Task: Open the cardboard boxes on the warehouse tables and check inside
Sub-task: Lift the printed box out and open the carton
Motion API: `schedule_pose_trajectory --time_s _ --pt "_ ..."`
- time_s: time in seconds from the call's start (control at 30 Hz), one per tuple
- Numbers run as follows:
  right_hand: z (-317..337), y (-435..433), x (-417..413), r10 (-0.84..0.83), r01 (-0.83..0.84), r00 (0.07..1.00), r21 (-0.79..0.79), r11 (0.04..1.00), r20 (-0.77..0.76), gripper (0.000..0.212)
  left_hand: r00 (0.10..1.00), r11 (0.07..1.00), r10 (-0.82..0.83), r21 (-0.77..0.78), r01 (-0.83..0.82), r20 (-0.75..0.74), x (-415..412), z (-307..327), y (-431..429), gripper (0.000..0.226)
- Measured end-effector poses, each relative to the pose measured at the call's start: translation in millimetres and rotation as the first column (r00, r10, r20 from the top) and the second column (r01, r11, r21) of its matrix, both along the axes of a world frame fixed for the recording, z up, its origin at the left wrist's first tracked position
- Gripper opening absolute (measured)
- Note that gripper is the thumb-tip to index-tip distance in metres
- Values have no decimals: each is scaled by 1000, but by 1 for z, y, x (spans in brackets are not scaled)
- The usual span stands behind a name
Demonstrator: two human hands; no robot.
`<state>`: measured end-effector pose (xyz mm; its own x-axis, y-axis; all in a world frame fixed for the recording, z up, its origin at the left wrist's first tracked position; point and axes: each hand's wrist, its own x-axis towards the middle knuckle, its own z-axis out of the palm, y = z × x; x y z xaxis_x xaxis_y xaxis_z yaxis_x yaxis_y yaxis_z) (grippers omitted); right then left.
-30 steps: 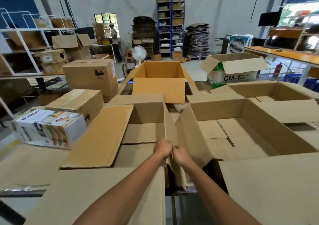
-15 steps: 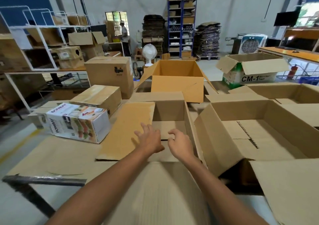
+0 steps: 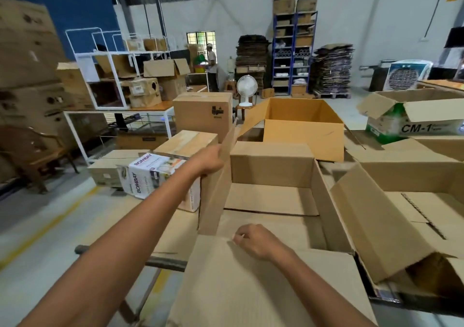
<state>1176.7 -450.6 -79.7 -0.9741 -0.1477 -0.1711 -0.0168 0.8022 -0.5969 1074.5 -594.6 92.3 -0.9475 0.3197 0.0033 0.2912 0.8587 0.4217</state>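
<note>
An open brown cardboard box lies on the table right in front of me, its inside bare. My left hand grips the top edge of its left flap, which stands nearly upright. My right hand rests with curled fingers on the edge of the near flap, which folds out toward me. A second open box sits close on the right, and an orange-lined open box stands behind.
A white BOMBAY product box lies left of the flap, with closed cartons behind it. A green CM-1 box is at far right. White racks with cartons stand left; a person stands far back near a small fan.
My left hand has lifted the left flap from lying flat outward to nearly upright. My right hand drew back to the near flap's edge. The view turned left.
</note>
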Motion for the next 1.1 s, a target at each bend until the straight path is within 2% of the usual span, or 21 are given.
schedule_pose_trajectory --time_s 0.1,0.17,0.23,0.33,0.4,0.5,0.53,0.57,0.67,0.8,0.9,0.97,1.03,1.1 --pt "2 -26 -4 32 -32 999 66 997 7 47 995 983 99 155 -102 25 -25 -3 -59 49" --pt "4 -43 -7 46 -46 999 107 993 9 48 986 969 166 181 -167 21 -38 -21 -97 52" --pt "3 -54 -11 65 -65 998 155 986 4 46 978 978 206 52 -204 -29 -49 -47 -129 56" --pt "2 -67 -16 88 -90 996 209 974 23 53 969 946 235 -214 -245 -73 -51 -91 -161 67" --pt "2 -75 -19 104 -109 994 236 966 35 64 969 941 242 -233 -246 -46 -51 -116 -170 73" --pt "4 -92 -25 66 -77 996 220 973 57 83 969 964 231 -113 -240 -82 -51 -142 -175 67" --pt "4 -97 -27 43 -54 997 203 978 57 83 970 971 221 -75 -229 -104 -49 -144 -175 62" --pt "2 -102 -30 21 -31 999 201 979 48 75 970 975 213 -31 -218 -113 -49 -146 -175 58" --pt "1 -111 -31 -73 82 996 251 964 -45 30 973 975 208 97 -199 -102 -46 -143 -172 52" --pt "5 -109 -23 -151 200 970 281 939 -188 19 970 934 231 299 -198 -81 -38 -138 -169 45" --pt "14 -102 -16 -186 260 943 260 930 -276 13 971 832 227 505 -231 70 -28 -148 -164 36" --pt "29 -95 -12 -220 314 907 230 921 -358 16 963 748 175 608 -265 205 -24 -158 -157 40" --pt "50 -87 -12 -256 360 863 176 916 -436 17 941 720 141 621 -311 307 -22 -169 -142 45" --pt "70 -84 -13 -279 381 830 124 916 -483 17 920 729 79 607 -315 383 -14 -171 -118 42"
